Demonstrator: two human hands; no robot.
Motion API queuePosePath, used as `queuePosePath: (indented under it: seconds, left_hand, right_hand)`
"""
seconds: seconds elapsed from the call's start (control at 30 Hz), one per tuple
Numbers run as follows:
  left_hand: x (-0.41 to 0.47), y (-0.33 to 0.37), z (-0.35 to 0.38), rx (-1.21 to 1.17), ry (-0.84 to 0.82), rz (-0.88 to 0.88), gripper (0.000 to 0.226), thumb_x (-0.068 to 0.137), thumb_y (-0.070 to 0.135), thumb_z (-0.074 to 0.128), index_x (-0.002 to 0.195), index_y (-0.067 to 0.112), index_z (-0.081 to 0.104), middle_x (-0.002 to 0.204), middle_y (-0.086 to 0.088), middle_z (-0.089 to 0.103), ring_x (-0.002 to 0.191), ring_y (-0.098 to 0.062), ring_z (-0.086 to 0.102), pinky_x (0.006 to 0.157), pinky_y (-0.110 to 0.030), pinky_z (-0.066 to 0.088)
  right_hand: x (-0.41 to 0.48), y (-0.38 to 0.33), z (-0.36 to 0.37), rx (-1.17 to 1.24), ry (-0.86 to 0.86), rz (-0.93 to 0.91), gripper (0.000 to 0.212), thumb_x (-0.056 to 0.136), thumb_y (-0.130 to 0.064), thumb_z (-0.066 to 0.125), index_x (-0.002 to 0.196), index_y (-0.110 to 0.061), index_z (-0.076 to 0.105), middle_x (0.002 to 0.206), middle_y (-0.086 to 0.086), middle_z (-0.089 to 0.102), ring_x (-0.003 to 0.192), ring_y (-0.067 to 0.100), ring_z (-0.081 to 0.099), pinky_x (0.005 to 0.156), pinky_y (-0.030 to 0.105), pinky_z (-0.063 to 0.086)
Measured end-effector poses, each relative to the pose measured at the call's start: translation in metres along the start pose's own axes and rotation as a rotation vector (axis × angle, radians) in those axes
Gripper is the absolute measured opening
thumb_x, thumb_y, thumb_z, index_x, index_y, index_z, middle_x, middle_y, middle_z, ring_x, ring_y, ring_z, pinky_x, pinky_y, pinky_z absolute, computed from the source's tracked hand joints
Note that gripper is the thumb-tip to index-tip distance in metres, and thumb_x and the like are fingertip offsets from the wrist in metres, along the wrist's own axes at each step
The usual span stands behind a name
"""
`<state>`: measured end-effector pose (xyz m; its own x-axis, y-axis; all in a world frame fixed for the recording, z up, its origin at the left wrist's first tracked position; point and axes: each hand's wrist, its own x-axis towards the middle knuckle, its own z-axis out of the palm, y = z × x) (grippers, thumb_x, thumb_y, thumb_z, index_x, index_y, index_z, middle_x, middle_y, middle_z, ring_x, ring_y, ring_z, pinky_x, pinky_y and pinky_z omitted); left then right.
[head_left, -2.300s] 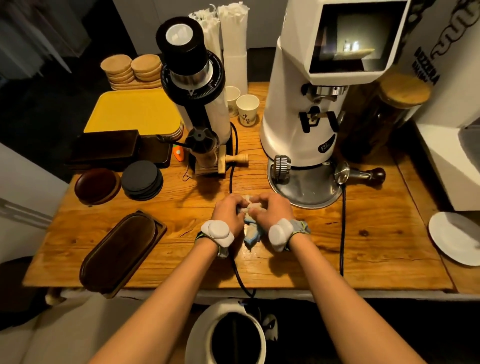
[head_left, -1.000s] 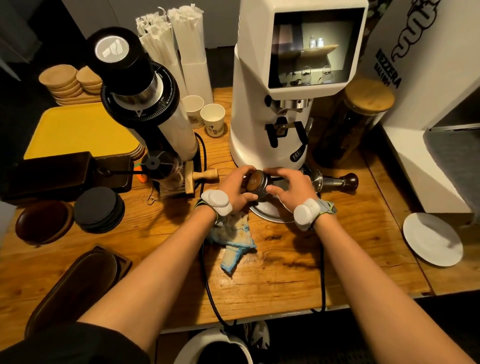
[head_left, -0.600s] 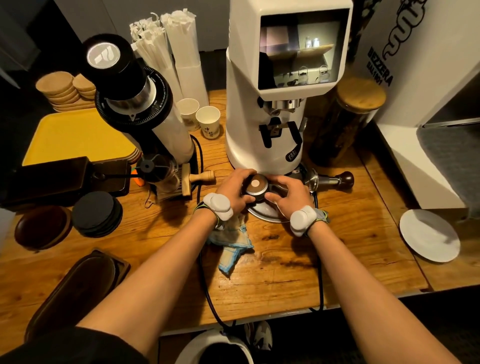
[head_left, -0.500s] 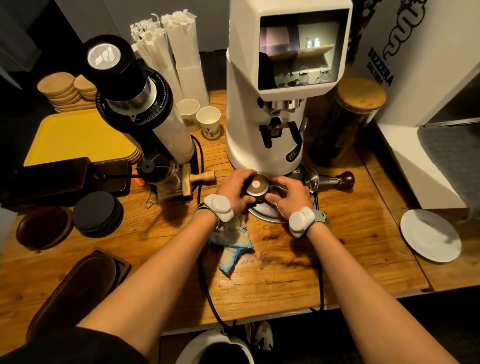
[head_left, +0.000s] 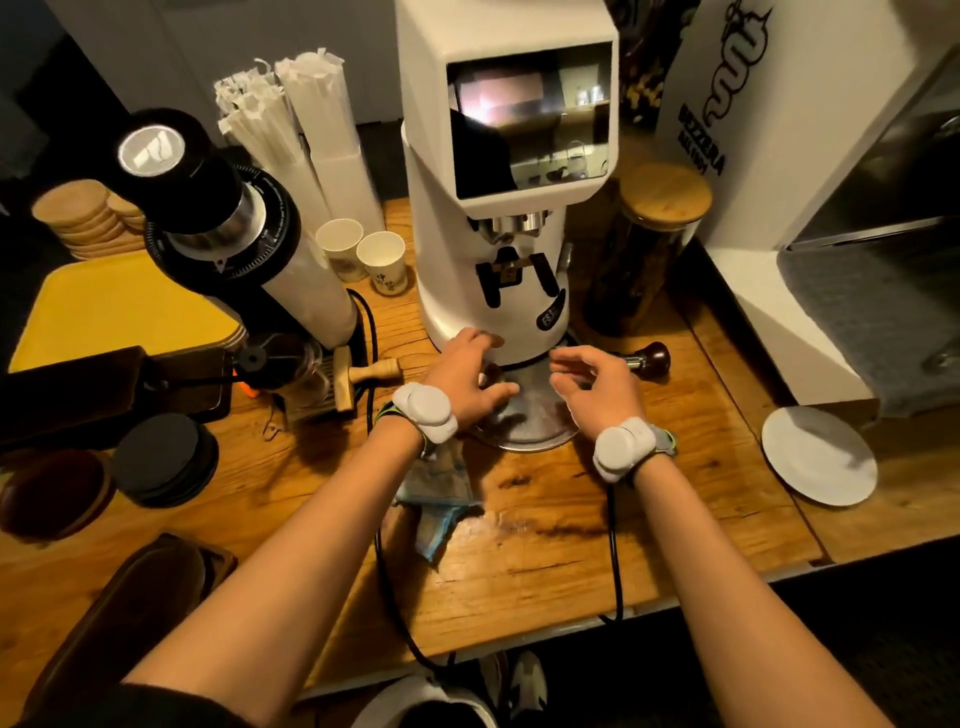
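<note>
**Both hands over the grinder's tray, nothing clearly gripped**

Head view: left hand (head_left: 470, 382) lies low over the round metal tray (head_left: 535, 423) at the foot of the white grinder (head_left: 493, 291). Its fingers are splayed and fairly straight, with the tips up against the grinder's base. A small dark round piece (head_left: 492, 371) shows between thumb and forefinger, sitting on the tray's left rear and mostly hidden by the hand. The fingers aren't wrapped round it, so I read this as a cover or steadying touch, not a hold.

Right hand (head_left: 597, 387) hovers over the tray's right side with fingers apart and loosely bent, holding nothing. It seems placed to flank the piece from the other side.

A tamper (head_left: 649, 357) with a dark knob lies just right of the tray, near the right hand. A crumpled blue cloth (head_left: 441, 488) sits on the wooden counter (head_left: 545, 551), partly under the left wrist, probably parked there for wiping. A dark jar (head_left: 654, 234) with a wooden lid stands right of the grinder, and a white plate (head_left: 818, 454) lies well off to the right.
</note>
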<state>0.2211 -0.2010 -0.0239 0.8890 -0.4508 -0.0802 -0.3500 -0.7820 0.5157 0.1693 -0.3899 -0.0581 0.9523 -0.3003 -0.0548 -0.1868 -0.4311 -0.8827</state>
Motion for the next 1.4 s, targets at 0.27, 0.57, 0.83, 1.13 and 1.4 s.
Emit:
queuePosePath:
  seconds: [0.27, 0.57, 0.83, 1.13, 1.4]
  left_hand:
    - [0.041, 0.08, 0.024, -0.047, -0.059, 0.157, 0.057, 0.087, 0.039, 0.068, 0.135, 0.013, 0.052, 0.133, -0.01, 0.057, 0.125, -0.025, 0.051, 0.104, -0.033, 0.039]
    - [0.086, 0.13, 0.053, 0.05, -0.203, 0.096, 0.048, 0.087, 0.027, 0.069, 0.131, 0.014, 0.053, 0.128, -0.011, 0.061, 0.118, -0.031, 0.058, 0.098, -0.043, 0.049]
    - [0.103, 0.135, 0.063, 0.296, -0.303, 0.038, 0.029, 0.092, 0.015, 0.06, 0.12, 0.011, 0.056, 0.121, -0.016, 0.062, 0.11, -0.037, 0.061, 0.088, -0.046, 0.054]
    - [0.1, 0.135, 0.064, 0.28, -0.297, 0.023, 0.02, 0.093, 0.019, 0.059, 0.111, 0.011, 0.064, 0.11, -0.014, 0.066, 0.101, -0.035, 0.064, 0.085, -0.045, 0.055]
    - [0.086, 0.119, 0.065, 0.171, -0.176, 0.057, 0.03, 0.094, 0.025, 0.058, 0.123, 0.018, 0.061, 0.119, -0.01, 0.066, 0.11, -0.034, 0.062, 0.091, -0.045, 0.053]
  right_hand:
    - [0.019, 0.026, -0.078, 0.043, 0.207, 0.092, 0.019, 0.087, -0.018, 0.068, 0.104, -0.024, 0.072, 0.095, -0.005, 0.072, 0.075, -0.003, 0.063, 0.07, 0.015, 0.048]
    - [0.038, 0.061, -0.102, -0.05, 0.307, 0.19, 0.026, 0.087, -0.017, 0.066, 0.113, -0.02, 0.068, 0.108, 0.001, 0.068, 0.088, 0.013, 0.063, 0.082, 0.029, 0.053]
    - [0.049, 0.072, -0.094, 0.016, 0.175, 0.247, 0.029, 0.09, -0.025, 0.066, 0.117, -0.014, 0.068, 0.107, 0.004, 0.072, 0.088, 0.011, 0.062, 0.079, 0.022, 0.046]
    - [0.054, 0.069, -0.1, 0.054, 0.136, 0.237, 0.012, 0.087, -0.024, 0.069, 0.098, -0.025, 0.073, 0.082, -0.011, 0.068, 0.083, 0.01, 0.067, 0.06, 0.009, 0.043]
    - [0.056, 0.044, -0.099, -0.007, 0.142, 0.085, 0.021, 0.085, -0.022, 0.072, 0.106, -0.022, 0.074, 0.099, -0.007, 0.071, 0.082, 0.003, 0.065, 0.066, 0.007, 0.044]
